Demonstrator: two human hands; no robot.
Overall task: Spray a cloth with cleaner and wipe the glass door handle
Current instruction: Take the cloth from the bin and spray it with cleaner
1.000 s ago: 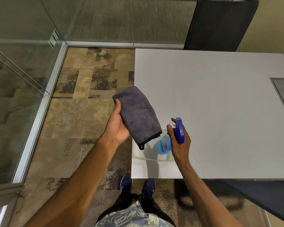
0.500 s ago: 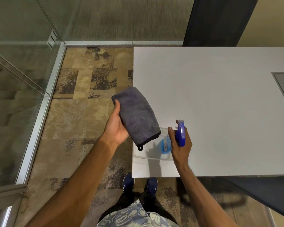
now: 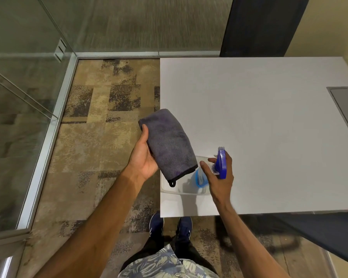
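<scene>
My left hand (image 3: 144,157) holds a folded dark grey cloth (image 3: 169,145) flat on its palm, over the near left corner of the white table (image 3: 259,117). My right hand (image 3: 219,175) grips a spray bottle (image 3: 221,163) with a blue trigger head; its nozzle points left toward the cloth, a short gap away. The bottle's clear body with blue liquid (image 3: 199,177) shows below the cloth. A glass door (image 3: 14,125) stands at the left; a metal piece (image 3: 5,265) shows at the bottom left corner, and I cannot tell if it is the handle.
A clear plastic tray (image 3: 169,190) sits on the table's near left corner under both hands. A dark chair back (image 3: 259,25) stands behind the table. A grey cable slot (image 3: 346,109) is at the table's right. Patterned carpet (image 3: 100,137) lies between table and glass.
Both hands stay over the table corner. The cloth and bottle keep nearly the same pose; the view has shifted slightly so the table sits a little higher in frame.
</scene>
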